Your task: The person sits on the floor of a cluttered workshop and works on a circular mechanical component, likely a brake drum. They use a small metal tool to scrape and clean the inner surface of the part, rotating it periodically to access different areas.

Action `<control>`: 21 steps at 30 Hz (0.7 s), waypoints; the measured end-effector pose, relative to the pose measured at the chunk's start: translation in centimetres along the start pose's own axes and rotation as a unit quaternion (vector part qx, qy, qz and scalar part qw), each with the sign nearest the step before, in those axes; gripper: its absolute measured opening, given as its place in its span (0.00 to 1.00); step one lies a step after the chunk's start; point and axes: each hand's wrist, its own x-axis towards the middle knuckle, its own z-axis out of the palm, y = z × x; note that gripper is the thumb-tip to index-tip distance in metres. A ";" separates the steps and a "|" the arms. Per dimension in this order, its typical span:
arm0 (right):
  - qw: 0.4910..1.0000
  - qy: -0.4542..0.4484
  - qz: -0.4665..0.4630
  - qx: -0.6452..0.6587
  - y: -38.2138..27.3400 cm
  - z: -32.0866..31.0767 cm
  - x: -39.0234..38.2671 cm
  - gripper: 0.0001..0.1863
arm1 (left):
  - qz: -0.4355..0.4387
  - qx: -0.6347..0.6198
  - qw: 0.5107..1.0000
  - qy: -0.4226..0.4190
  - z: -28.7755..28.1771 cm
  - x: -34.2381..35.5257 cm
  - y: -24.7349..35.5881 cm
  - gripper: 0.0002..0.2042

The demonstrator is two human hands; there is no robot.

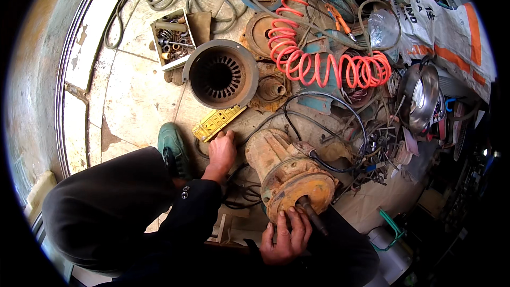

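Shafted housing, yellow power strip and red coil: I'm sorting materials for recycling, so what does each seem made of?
Shafted housing: likely cast metal, dull and rough, with rust-brown patches and worn yellowish colouring.
Yellow power strip: probably hard plastic, judging by its even bright colour and straight-edged casing.
Red coil: seemingly flexible plastic, smooth and shiny in springy loops, though rubber is possible.

Rough Metal, Glossy Plastic
From my remote view I list: motor housing (271,151), metal, rough, matt; power strip (218,122), smooth plastic; coiled hose (366,77), glossy plastic; bowl (431,90), shiny metal; trouser leg (106,196), matt cloth.
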 end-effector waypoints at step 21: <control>1.000 0.010 0.014 0.011 0.1 0.0 0.0 0.19 | 0.314 -0.398 0.822 -0.258 -15.4 -0.2 12.9 0.10</control>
